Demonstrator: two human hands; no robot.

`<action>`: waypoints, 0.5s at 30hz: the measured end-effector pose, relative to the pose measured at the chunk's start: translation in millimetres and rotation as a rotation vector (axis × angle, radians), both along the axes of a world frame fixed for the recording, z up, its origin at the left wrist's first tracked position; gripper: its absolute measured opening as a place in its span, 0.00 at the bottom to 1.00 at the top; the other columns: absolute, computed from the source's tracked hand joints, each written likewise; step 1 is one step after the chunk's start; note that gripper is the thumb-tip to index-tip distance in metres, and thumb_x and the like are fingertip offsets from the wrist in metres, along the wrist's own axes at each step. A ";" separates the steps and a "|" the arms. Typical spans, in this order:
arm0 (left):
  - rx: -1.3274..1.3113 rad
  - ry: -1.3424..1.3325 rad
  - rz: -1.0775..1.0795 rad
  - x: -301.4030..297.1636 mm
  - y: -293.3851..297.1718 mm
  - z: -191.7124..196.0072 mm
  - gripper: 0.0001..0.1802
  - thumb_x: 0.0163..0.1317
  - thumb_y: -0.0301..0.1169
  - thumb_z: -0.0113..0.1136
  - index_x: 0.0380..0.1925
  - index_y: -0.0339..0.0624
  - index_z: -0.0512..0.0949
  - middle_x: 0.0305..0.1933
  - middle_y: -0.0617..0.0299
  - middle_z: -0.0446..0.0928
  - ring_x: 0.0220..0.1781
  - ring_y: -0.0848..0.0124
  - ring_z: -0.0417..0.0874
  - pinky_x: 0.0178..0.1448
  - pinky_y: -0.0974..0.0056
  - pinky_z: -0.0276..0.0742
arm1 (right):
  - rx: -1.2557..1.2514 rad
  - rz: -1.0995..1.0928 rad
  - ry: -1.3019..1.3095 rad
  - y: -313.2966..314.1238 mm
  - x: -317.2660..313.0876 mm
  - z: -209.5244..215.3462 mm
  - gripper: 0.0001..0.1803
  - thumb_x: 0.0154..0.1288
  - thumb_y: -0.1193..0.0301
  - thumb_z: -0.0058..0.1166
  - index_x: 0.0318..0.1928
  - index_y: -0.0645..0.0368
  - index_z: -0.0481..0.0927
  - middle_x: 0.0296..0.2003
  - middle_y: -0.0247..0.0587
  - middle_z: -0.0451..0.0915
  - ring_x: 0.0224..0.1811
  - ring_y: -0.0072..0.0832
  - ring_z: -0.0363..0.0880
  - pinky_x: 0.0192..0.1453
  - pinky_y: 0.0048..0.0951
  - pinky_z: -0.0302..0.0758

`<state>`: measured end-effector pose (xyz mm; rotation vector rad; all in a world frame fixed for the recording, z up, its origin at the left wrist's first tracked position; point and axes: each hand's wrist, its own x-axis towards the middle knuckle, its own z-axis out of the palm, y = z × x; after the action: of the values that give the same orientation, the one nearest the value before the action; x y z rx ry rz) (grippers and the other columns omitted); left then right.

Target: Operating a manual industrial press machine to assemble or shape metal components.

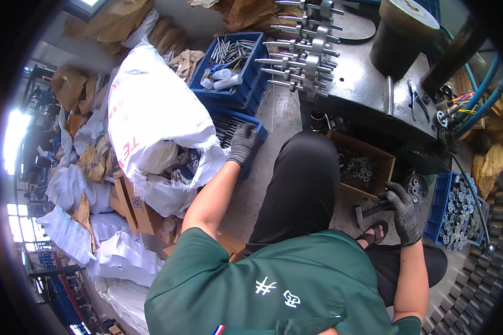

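Observation:
My left hand, in a dark grey glove, reaches into the lower blue crate. Its fingers curl down at the slim metal rods lying there; what lies under them is hidden. My right hand, gloved alike, is low beside my right leg. It is closed round the handle of a hammer, whose head points left above the floor. Near this hand stands an open cardboard box with small ringed metal parts.
A metal bench carries shafts with lobes, pliers and a dark cylinder. Another blue crate holds rods and plastic bottles. A white sack stands left. At right is a blue crate of round metal parts.

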<state>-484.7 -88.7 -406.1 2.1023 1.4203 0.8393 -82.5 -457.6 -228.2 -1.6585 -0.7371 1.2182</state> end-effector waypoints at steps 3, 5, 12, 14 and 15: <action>-0.159 0.241 0.115 -66.2 15.0 -57.1 0.17 0.64 0.38 0.61 0.48 0.41 0.84 0.50 0.42 0.81 0.49 0.49 0.85 0.59 0.50 0.79 | -0.043 0.010 0.019 0.6 -4.4 -0.7 0.28 0.73 0.57 0.54 0.64 0.63 0.74 0.44 0.45 0.85 0.42 0.29 0.85 0.49 0.30 0.80; -0.351 0.504 0.219 -105.8 18.8 -76.8 0.20 0.60 0.39 0.61 0.51 0.44 0.85 0.56 0.39 0.81 0.58 0.45 0.83 0.66 0.49 0.76 | -0.055 0.037 0.004 4.7 -8.8 -1.8 0.28 0.73 0.57 0.54 0.64 0.63 0.74 0.45 0.46 0.85 0.42 0.30 0.85 0.49 0.30 0.79; -0.584 0.774 0.099 -134.2 16.8 -124.4 0.28 0.60 0.32 0.54 0.63 0.51 0.79 0.71 0.45 0.71 0.73 0.47 0.72 0.78 0.50 0.66 | -0.110 0.029 0.094 -2.8 -16.1 -8.1 0.25 0.75 0.61 0.53 0.63 0.67 0.74 0.45 0.47 0.85 0.43 0.29 0.85 0.50 0.31 0.80; -0.630 0.928 -0.021 -153.3 19.7 -131.5 0.32 0.64 0.31 0.50 0.71 0.52 0.71 0.82 0.52 0.56 0.82 0.51 0.58 0.84 0.52 0.54 | -0.201 0.157 0.073 -9.1 -12.1 -19.8 0.24 0.75 0.63 0.52 0.62 0.67 0.74 0.44 0.45 0.85 0.42 0.29 0.84 0.49 0.31 0.81; -0.596 0.965 -0.068 -175.0 21.7 -132.7 0.30 0.67 0.32 0.47 0.70 0.51 0.72 0.80 0.51 0.60 0.81 0.50 0.61 0.84 0.50 0.56 | -0.198 0.178 0.086 -8.3 -13.1 -23.4 0.24 0.75 0.63 0.52 0.62 0.67 0.74 0.44 0.45 0.85 0.42 0.29 0.84 0.49 0.31 0.81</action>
<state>-659.7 -67.0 -538.8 2.0725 1.7001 -0.6915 -95.6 -465.8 -251.6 -1.7152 -0.7421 1.5204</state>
